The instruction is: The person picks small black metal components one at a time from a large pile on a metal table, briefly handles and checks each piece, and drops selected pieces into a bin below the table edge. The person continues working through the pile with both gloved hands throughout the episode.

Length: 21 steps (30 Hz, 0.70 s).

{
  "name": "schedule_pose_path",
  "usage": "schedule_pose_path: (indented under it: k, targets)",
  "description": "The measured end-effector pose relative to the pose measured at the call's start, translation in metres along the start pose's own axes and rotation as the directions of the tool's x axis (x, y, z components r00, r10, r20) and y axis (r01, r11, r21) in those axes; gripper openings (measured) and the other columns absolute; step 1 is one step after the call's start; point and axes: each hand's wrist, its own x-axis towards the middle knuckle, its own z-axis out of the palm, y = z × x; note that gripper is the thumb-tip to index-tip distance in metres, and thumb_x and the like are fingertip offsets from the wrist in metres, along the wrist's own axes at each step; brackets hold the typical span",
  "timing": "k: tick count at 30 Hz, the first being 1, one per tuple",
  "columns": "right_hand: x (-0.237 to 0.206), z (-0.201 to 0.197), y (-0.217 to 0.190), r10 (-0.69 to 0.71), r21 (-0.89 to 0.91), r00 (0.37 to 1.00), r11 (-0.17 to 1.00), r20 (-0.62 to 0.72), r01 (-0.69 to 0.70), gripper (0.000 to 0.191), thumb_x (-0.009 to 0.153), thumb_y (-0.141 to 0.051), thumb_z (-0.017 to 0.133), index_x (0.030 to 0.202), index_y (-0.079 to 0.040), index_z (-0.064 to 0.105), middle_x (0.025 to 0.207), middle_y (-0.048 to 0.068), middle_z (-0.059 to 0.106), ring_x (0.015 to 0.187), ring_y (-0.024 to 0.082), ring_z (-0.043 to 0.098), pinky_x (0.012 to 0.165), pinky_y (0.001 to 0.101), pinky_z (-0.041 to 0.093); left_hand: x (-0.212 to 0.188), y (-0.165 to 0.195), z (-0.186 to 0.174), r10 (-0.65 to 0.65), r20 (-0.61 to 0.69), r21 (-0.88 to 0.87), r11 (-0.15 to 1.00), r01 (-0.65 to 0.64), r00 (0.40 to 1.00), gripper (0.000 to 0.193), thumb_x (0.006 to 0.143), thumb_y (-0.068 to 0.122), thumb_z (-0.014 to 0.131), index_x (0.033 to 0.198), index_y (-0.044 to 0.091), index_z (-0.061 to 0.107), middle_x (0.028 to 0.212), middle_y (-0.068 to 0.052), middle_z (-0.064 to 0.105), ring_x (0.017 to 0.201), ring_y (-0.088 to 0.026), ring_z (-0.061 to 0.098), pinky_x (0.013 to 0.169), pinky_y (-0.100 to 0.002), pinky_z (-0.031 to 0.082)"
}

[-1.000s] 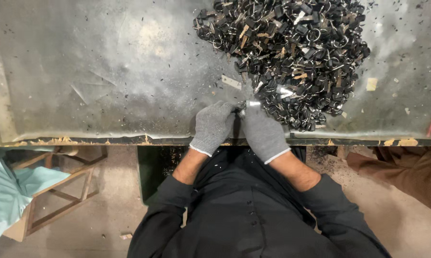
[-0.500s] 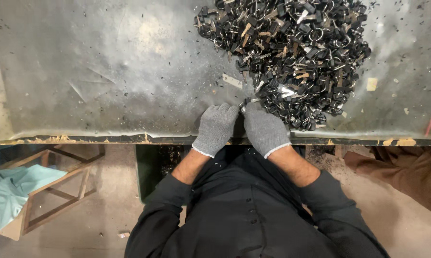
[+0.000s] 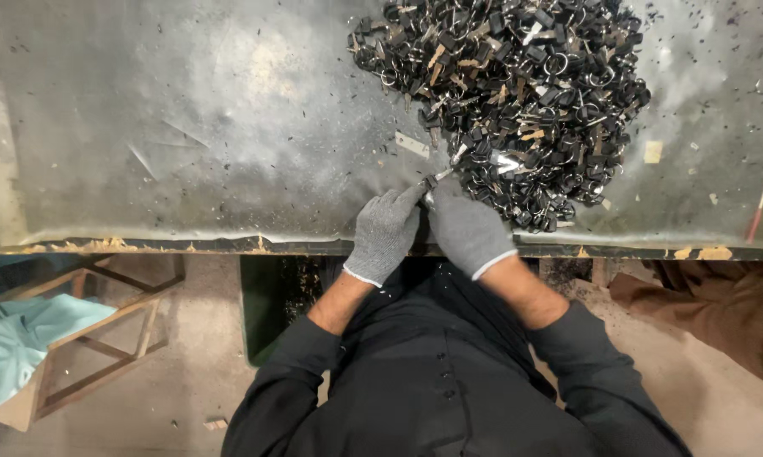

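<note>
Both hands wear grey knit gloves and meet at the near edge of a grey metal-topped bench (image 3: 187, 144). My left hand (image 3: 385, 233) and my right hand (image 3: 466, 228) pinch one small metal part (image 3: 435, 180) between their fingertips, just in front of a big heap of small black and metal parts (image 3: 517, 93). The heap holds several rings, clips and tan slivers. How the part is shaped is mostly hidden by the fingers.
A small pale strip (image 3: 413, 144) lies on the bench left of the heap. A red-tipped stick (image 3: 762, 190) lies at the right edge. Under the bench are a green bin (image 3: 271, 296), a wooden frame (image 3: 102, 338), light blue cloth (image 3: 9, 338) and brown cloth (image 3: 720, 313).
Both hands have shifted slightly toward the heap and kept hold of the small part. The view has drifted a little.
</note>
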Motion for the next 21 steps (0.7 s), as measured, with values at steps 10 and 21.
schedule_pose_path:
  k: [10, 21]
  targets:
    - [-0.010, 0.025, 0.001, -0.173, -0.123, 0.905, 0.983, -0.389, 0.135, 0.051, 0.090, -0.009, 0.056, 0.134, 0.017, 0.047, 0.118, 0.035, 0.067, 0.094, 0.040, 0.073, 0.068, 0.0419, 0.060, -0.003, 0.000, 0.003, 0.006, -0.029, -0.025, 1.000, -0.006, 1.000, 0.041, 0.082, 0.001, 0.067, 0.122, 0.010, 0.068, 0.094, -0.010, 0.069, 0.083, -0.031, 0.069, 0.076, -0.043, 0.055]
    - [-0.015, 0.006, 0.006, 0.054, 0.052, 0.995, 0.997, 0.085, -0.058, 0.057, 0.100, -0.023, 0.055, 0.148, 0.004, 0.038, 0.102, 0.025, 0.069, 0.076, 0.042, 0.073, 0.060, 0.0512, 0.059, -0.009, 0.003, -0.005, 0.007, -0.047, 0.145, 0.989, 0.000, 0.999, 0.025, 0.079, 0.007, 0.073, 0.103, 0.011, 0.068, 0.086, -0.010, 0.065, 0.075, -0.032, 0.065, 0.067, -0.044, 0.052]
